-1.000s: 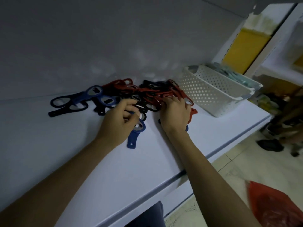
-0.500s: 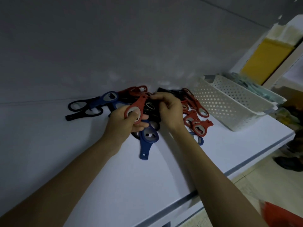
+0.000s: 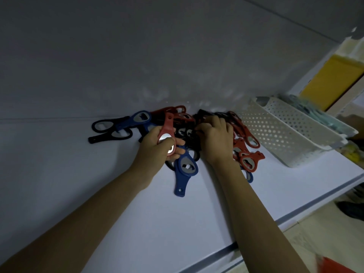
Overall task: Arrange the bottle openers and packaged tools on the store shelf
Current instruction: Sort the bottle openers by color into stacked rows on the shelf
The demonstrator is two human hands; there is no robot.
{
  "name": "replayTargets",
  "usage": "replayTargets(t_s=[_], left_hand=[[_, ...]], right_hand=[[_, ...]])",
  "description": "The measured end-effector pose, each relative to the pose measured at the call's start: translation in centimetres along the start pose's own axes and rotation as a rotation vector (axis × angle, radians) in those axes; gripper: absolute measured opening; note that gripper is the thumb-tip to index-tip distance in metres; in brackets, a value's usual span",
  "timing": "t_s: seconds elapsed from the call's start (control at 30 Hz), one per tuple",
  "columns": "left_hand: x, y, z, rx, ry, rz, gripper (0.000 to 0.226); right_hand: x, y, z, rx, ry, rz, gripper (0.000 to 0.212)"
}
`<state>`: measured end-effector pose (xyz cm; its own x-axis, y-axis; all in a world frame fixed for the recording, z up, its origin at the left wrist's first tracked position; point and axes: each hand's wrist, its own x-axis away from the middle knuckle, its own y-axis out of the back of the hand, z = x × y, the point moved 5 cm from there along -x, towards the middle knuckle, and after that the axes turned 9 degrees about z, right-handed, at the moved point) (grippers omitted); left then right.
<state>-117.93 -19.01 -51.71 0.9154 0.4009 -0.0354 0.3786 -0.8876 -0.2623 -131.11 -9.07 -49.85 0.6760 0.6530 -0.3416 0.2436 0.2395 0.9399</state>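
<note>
A heap of red, blue and black bottle openers (image 3: 183,123) lies on the white shelf (image 3: 137,213) against the back wall. My left hand (image 3: 157,148) grips a red bottle opener (image 3: 167,131) by its round metal head, handle pointing up. My right hand (image 3: 214,138) reaches into the heap with fingers curled on a black opener (image 3: 199,131). A blue opener (image 3: 185,170) lies flat in front of the heap, between my wrists. More red openers (image 3: 248,156) lie to the right of my right hand.
A white perforated basket (image 3: 285,133) stands on the shelf right of the heap, with pale packaged items (image 3: 323,117) behind it. The shelf's front edge (image 3: 295,217) runs diagonally at lower right. A yellow panel (image 3: 331,79) is at far right.
My left hand has turned the red opener so its handle points up. My right hand has let go of it and dropped back into the heap onto the black openers.
</note>
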Motion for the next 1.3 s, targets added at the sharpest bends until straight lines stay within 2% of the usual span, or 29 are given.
replayTargets(t_s=[0.07,0.2,0.3,0.4,0.5,0.57,0.67,0.7,0.83,0.9,1.0,1.07,1.1,1.2,1.3], left_hand=[[0.0,0.0,0.0,0.001,-0.002,0.004,0.017],[0.1,-0.1,0.0,0.007,-0.003,0.008,0.016],[0.1,-0.1,-0.1,0.009,-0.001,0.007,0.017],[0.1,-0.1,0.0,0.012,-0.002,0.004,0.016],[0.1,-0.1,0.1,0.012,-0.003,0.008,0.015],[0.1,-0.1,0.1,0.007,-0.006,0.008,0.015],[0.1,-0.1,0.0,0.017,-0.009,0.006,0.016],[0.1,-0.1,0.0,0.023,-0.008,0.007,0.016],[0.1,-0.1,0.0,0.028,-0.009,0.015,0.016],[0.1,-0.1,0.0,0.021,-0.016,0.011,0.016],[0.0,0.1,0.0,0.035,-0.035,-0.023,0.015],[0.0,0.2,-0.1,0.058,-0.047,-0.058,0.009],[0.0,0.2,-0.1,0.075,-0.049,-0.066,0.006],[0.0,-0.1,-0.2,0.107,-0.033,-0.030,0.015],[0.4,-0.6,-0.5,-0.002,-0.033,0.049,0.006]], right_hand=[[0.1,0.1,0.1,0.017,0.028,-0.041,0.016],[0.3,-0.6,0.3,0.056,-0.027,0.090,0.036],[0.7,-0.2,0.4,0.013,-0.040,0.118,0.039],[1.1,0.5,0.0,-0.003,-0.037,0.038,0.030],[1.0,1.0,-1.1,-0.102,-0.111,-0.117,0.028],[0.8,1.0,-1.2,-0.153,-0.073,-0.133,0.038],[0.7,-0.3,-0.3,-0.071,0.047,0.119,0.043],[0.7,-0.3,-0.2,-0.052,0.067,0.145,0.040],[0.9,0.1,0.0,-0.077,0.134,0.038,0.027],[1.2,0.8,0.2,-0.270,0.133,-0.106,0.028],[1.6,2.3,-0.2,-0.996,-0.066,-0.276,0.030],[1.5,2.4,-0.4,-1.389,-0.154,-0.240,0.027],[1.5,2.3,-0.3,-1.511,-0.147,-0.158,0.027],[1.6,2.3,1.3,-1.650,-0.038,0.097,0.024],[2.0,2.5,2.9,-1.488,-0.020,0.103,0.016]])
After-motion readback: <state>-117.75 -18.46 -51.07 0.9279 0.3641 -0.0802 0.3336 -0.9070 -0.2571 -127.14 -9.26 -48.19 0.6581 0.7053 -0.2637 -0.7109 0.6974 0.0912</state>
